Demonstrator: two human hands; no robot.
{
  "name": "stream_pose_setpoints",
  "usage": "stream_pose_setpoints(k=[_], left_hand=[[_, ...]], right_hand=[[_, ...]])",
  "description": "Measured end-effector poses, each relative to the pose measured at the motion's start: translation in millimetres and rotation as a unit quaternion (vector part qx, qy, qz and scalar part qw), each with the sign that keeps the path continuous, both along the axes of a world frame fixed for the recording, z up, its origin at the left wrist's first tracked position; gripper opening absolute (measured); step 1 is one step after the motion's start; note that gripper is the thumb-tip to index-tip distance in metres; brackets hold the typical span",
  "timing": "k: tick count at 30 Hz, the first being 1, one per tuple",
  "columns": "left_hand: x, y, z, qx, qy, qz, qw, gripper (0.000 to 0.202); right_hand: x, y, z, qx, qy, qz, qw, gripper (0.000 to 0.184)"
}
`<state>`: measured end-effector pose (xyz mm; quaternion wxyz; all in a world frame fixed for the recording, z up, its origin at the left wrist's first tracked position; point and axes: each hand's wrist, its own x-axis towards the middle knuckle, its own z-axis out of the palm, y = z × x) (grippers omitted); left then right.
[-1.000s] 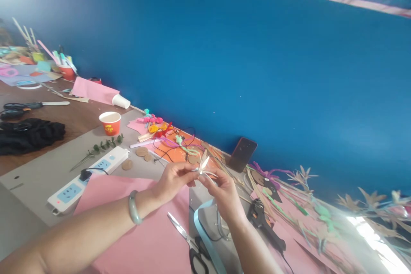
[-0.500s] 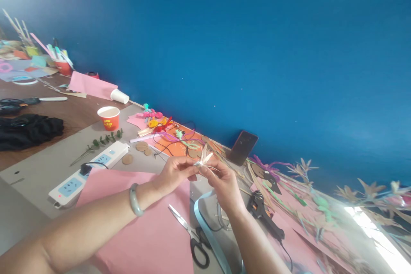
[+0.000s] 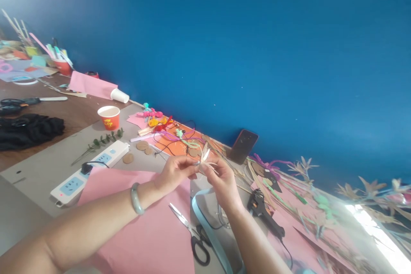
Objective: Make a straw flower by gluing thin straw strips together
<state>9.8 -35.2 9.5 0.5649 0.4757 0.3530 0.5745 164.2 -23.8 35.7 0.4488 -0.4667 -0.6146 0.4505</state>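
Between my two hands is a small pale straw flower (image 3: 204, 156) with narrow pointed petals and thin strands sticking out. My left hand (image 3: 178, 168) pinches it from the left, thumb and fingertips pressed together near its base. From the other side my right hand (image 3: 222, 179) grips it with thumb and forefinger. The fingers hide most of the flower's base. Below the hands a light blue ribbon (image 3: 205, 220) curls over the table. Scissors (image 3: 192, 233) with black handles lie partly on a pink paper sheet (image 3: 150, 231).
A black glue gun (image 3: 266, 213) lies right of my right forearm. A phone (image 3: 244, 146) leans against the blue wall (image 3: 240, 51). To the left are a power strip (image 3: 91, 172), a leafy sprig (image 3: 99, 142) and a red paper cup (image 3: 109, 118). Straw flowers (image 3: 305, 167) stand at right.
Both hands stay in nearly the same place. The flower has turned slightly between the fingers, and its petals and strands point a little differently.
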Motion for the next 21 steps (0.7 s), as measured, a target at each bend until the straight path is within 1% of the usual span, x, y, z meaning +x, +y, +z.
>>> stream_pose_setpoints(k=[7,12,21], left_hand=[[-2.2,0.6,5.6,-0.045,-0.045,-0.049,0.997,0.028],[-2.4,0.1,5.1,-0.068,-0.058,-0.063,0.994,0.031],[-1.2,-2.8,3.7,-0.065,-0.053,-0.082,0.993,0.031]], right_hand=[[0.0,0.4,-0.7,0.022,-0.021,-0.008,1.0,0.024],[0.6,2.6,-2.3,0.023,-0.016,0.0,1.0,0.024],[-2.2,2.0,-3.9,0.001,0.009,-0.015,1.0,0.024]])
